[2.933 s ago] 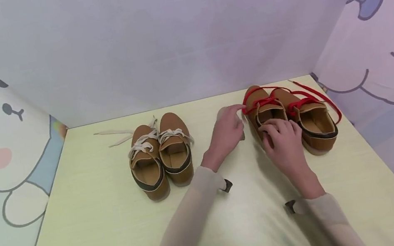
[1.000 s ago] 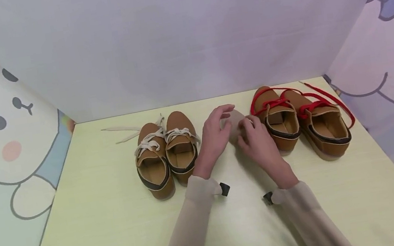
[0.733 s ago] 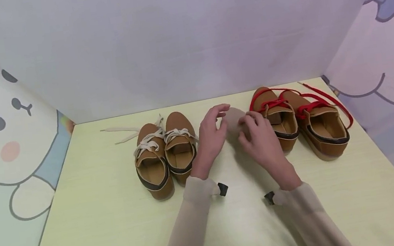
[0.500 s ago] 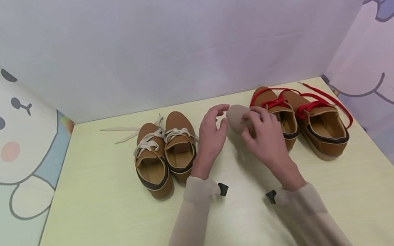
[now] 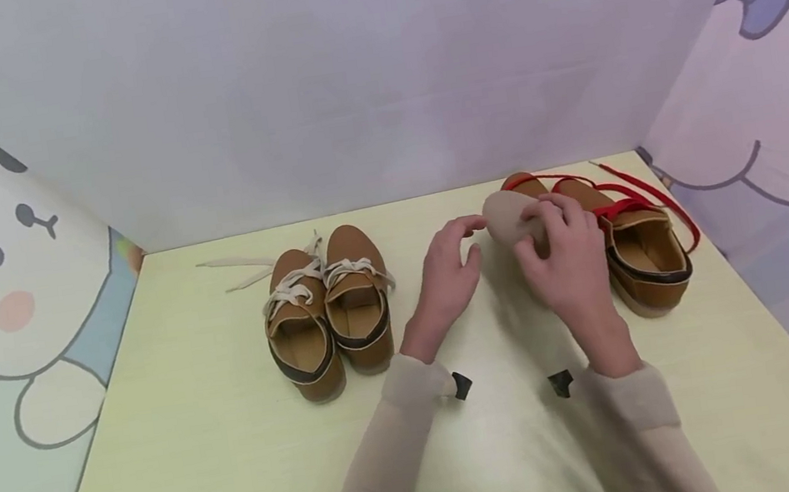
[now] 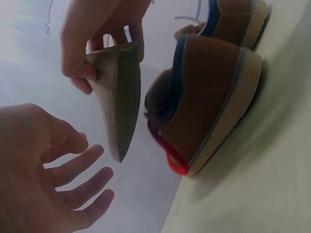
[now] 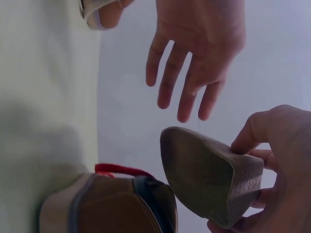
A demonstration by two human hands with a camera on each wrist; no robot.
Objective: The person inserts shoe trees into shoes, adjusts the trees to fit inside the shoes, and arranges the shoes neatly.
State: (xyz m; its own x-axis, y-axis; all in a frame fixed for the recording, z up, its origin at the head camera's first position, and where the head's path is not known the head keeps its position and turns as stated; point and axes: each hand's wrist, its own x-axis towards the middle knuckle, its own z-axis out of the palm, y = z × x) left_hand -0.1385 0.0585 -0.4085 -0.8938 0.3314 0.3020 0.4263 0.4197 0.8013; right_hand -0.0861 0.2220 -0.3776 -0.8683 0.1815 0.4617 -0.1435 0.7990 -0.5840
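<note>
My right hand [image 5: 573,263] pinches a grey-beige, toe-shaped shoe insert [image 5: 502,218] by its thick end, fingers on one side and thumb on the other. The insert hangs in the air beside the nearer red-laced brown shoe [image 7: 121,204], its rounded tip turned towards my left hand [image 5: 446,268]. That left hand holds nothing; its relaxed fingers are spread just short of the tip in the left wrist view. In the head view the right hand and insert hide most of this shoe. Its mate, the other red-laced shoe [image 5: 648,269], stands to the right.
Two brown shoes with white laces, a left one [image 5: 301,335] and a right one [image 5: 358,318], stand side by side at the left. Loose white lace ends [image 5: 238,261] trail behind them. A pale cloth wall [image 5: 376,114] rises along the table's [image 5: 229,471] back edge.
The insert was largely hidden behind my left hand at first; later my right fingers hold it. Both hands have since shifted right, and the insert now covers part of the nearer red-laced shoe.
</note>
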